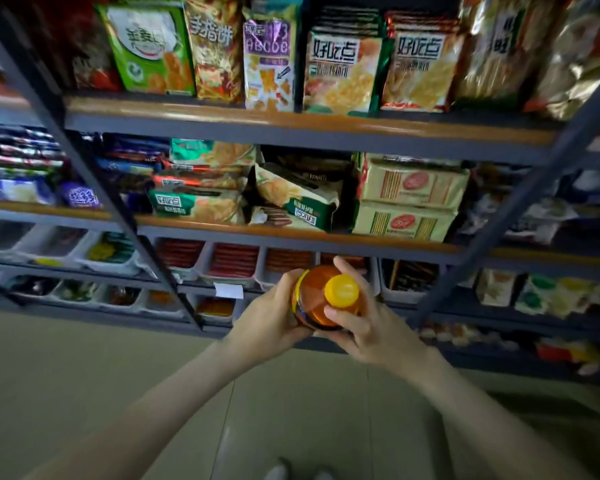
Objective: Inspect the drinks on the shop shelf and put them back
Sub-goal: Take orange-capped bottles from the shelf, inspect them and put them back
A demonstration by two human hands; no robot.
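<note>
Dark metal shelving (291, 131) fills the shop wall ahead of us, and we hold an amber drink bottle (310, 303) in front of its lower tiers, its yellow cap (342, 291) tipped toward us. Our left hand (269, 322) wraps the bottle's left side, fingers curled round the body. Our right hand (366, 329) grips its right side, thumb resting just below the cap. Above the bottle stand biscuit packets (340, 74); behind it, white trays (232, 265) of red sachets; below it, pale floor tiles (291, 410).
</note>
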